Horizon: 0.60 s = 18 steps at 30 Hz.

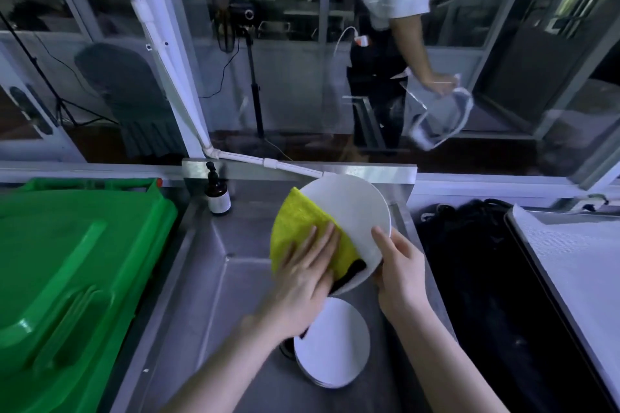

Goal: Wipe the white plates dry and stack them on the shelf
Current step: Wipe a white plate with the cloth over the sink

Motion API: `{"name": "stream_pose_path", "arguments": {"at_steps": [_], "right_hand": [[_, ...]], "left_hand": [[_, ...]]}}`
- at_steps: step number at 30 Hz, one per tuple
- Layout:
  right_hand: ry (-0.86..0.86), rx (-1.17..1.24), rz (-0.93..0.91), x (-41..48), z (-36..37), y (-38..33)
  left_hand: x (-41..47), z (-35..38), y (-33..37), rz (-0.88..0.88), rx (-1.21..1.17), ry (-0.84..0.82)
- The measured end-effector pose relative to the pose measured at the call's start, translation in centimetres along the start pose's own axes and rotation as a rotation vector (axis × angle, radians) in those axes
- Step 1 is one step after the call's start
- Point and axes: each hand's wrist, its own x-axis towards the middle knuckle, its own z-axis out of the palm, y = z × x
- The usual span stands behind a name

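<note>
1. Head view: a steel sink point(214, 278) sits in the middle.
2. Above the sink, the right hand point(399, 271) holds a white plate point(355, 211) by its right edge, with the thumb on the front. The plate is tipped up.
3. The left hand point(302, 275) lies flat with straight fingers. It presses a yellow cloth point(302, 228) on the left half of that plate.
4. Down in the sink, near its front, lies a stack of white plates point(335, 339).
5. At the sink's back left corner stands a small brown bottle point(218, 194).
6. Left of the sink is a big green bin lid point(67, 261).
7. Right of the sink lies something black point(486, 278).
8. Behind the sink, past the glass, stands a person point(385, 43).
</note>
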Motion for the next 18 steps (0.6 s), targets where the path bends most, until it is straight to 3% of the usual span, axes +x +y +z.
{"name": "stream_pose_path", "arguments": {"at_steps": [9,15,18], "right_hand": [[-0.098,0.053,0.178,-2.4,0.3,1.8],[-0.043,0.038,0.057,-1.8,-0.8,0.2],[0.003,0.036,0.035,-1.1,-0.9,-0.1]], "left_hand": [[4.0,-1.3,-0.7,0.076,0.217,-0.053],[2.5,-1.7,-3.2,-0.131,0.22,-0.018],[0.2,-0.6,-2.0,-0.066,0.133,-0.075]]}}
